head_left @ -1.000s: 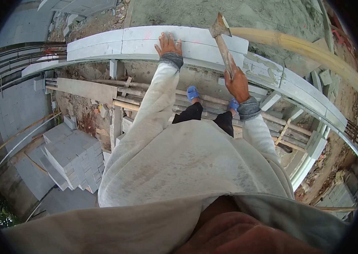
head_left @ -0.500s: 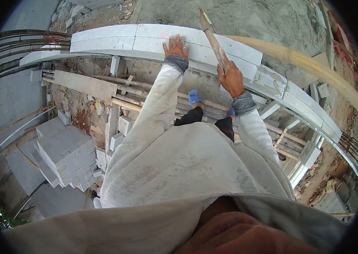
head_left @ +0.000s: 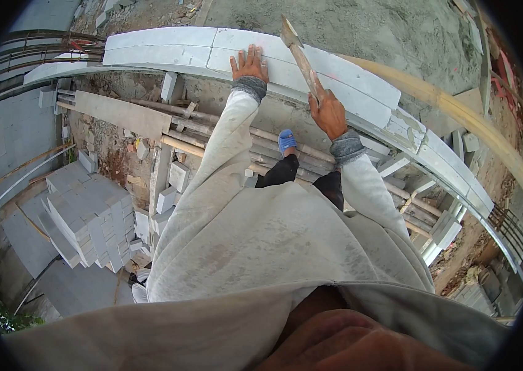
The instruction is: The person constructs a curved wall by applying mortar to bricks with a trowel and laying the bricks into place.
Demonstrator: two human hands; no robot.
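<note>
My left hand point(head_left: 250, 66) lies flat with fingers spread on a long white block point(head_left: 274, 53) along the top of the low wall, just right of a joint. In my right hand point(head_left: 328, 115) is the wooden handle of a hatchet point(head_left: 305, 63), gripped near its lower end. The hatchet's metal head points up and away, overlapping the block's far edge in view. A second white block point(head_left: 156, 46) continues the course to the left. Past the long block's right end, a mortar-smeared patch point(head_left: 406, 128) shows on the wall.
Bamboo poles point(head_left: 212, 127) and a board point(head_left: 122, 115) run below the wall near my blue sandal point(head_left: 286, 142). Grey blocks are stacked point(head_left: 91, 213) at lower left. Rebar point(head_left: 45, 52) sticks out at the wall's left end. A yellowish pole point(head_left: 440, 102) lies beyond the wall.
The view has shifted slightly. My right hand and the hatchet have moved a little left. My left hand stays on the block, now nearer the joint.
</note>
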